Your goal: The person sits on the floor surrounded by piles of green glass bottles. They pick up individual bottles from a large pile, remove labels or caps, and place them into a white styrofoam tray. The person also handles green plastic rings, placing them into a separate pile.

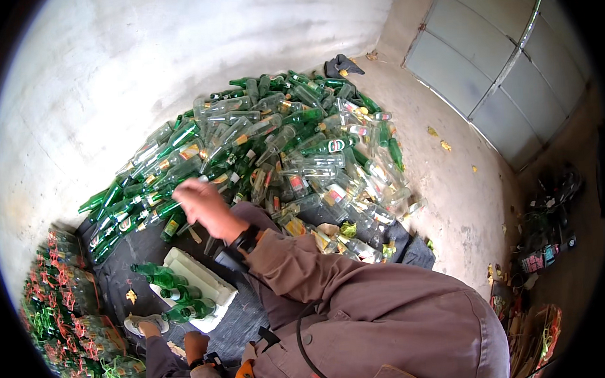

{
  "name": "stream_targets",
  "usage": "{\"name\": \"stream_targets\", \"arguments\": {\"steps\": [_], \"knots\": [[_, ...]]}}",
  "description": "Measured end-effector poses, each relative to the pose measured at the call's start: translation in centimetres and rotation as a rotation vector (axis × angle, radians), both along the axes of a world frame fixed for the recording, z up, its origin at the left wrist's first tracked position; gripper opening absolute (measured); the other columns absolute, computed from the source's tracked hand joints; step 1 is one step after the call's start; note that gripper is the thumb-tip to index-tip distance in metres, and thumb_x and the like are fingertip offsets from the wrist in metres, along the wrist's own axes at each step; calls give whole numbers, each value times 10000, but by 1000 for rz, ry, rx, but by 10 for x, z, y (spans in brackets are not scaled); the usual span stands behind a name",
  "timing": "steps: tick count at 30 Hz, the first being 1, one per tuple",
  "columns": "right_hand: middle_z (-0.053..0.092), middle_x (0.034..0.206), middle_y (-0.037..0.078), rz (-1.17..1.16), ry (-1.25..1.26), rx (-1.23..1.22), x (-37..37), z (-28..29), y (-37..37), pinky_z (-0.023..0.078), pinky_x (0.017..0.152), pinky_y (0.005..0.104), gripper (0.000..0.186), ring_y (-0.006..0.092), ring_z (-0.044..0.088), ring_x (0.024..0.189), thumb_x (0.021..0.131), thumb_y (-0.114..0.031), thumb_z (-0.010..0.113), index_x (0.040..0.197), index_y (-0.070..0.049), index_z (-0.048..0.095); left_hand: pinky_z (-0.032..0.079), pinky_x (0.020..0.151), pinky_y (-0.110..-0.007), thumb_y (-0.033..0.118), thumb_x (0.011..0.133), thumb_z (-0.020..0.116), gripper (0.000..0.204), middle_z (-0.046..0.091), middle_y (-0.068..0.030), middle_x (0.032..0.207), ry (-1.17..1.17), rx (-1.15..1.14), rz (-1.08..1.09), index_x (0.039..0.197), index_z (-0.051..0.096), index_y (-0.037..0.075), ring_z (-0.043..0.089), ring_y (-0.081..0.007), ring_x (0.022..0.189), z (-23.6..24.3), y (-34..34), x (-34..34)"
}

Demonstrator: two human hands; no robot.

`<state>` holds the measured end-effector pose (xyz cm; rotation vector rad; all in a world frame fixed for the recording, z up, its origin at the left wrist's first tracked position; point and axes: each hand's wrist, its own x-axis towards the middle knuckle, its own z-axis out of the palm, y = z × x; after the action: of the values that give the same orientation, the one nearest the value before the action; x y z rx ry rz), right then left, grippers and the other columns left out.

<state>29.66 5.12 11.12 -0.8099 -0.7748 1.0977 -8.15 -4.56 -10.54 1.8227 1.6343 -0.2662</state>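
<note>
My right hand [200, 204] reaches over the front of a large heap of green and clear glass bottles [301, 142]; its curled fingers are blurred, and what they hold, if anything, is unclear. My left hand [195, 345] hangs low near my leg, fingers curled, their tips and any contents hidden. Between the hands, a white foam tray [215, 295] lies on a dark sheet [122, 265], with several upright green bottles [169, 277] standing in and beside it.
Stacks of bottles tied with red and green string [66, 297] line the left side. A pale wall [144, 41] backs the heap. A metal door [485, 69] is at right, with a dark cluttered object [546, 214] and scraps [534, 321] below it. Dry leaves [445, 145] dot the floor.
</note>
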Motion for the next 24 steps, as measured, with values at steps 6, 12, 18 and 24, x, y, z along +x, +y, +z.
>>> {"name": "stream_targets", "arguments": {"steps": [6, 12, 18, 24], "knots": [[474, 704, -55, -649, -60, 89, 141, 10, -62, 387, 501, 228, 59, 51, 438, 557, 986, -141, 628, 974, -84, 629, 571, 681, -422, 218, 720, 716, 233, 715, -215, 740, 5, 133, -206, 731, 725, -15, 718, -348, 691, -15, 4, -2], [414, 667, -51, -803, 421, -151, 277, -121, -126, 338, 500, 275, 214, 86, 376, 528, 978, -131, 640, 810, -147, 508, 561, 707, -452, 197, 676, 708, 235, 699, -256, 781, -84, 99, -159, 762, 722, -21, 700, -412, 748, -45, 2, -7], [419, 616, -34, -891, 509, -375, 313, -219, -159, 357, 478, 304, 273, 115, 375, 502, 967, -122, 628, 743, -144, 474, 550, 685, -470, 184, 665, 701, 237, 691, -252, 751, -136, 2, -117, 747, 708, -38, 692, -424, 728, -112, 2, -47], [429, 591, 27, -934, 473, -538, 325, -274, -153, 382, 468, 347, 298, 181, 424, 496, 953, -181, 638, 703, -112, 491, 550, 620, -451, 176, 686, 692, 237, 678, -240, 673, -145, -134, 77, 745, 706, -53, 689, -377, 624, -86, -3, -31]]}}
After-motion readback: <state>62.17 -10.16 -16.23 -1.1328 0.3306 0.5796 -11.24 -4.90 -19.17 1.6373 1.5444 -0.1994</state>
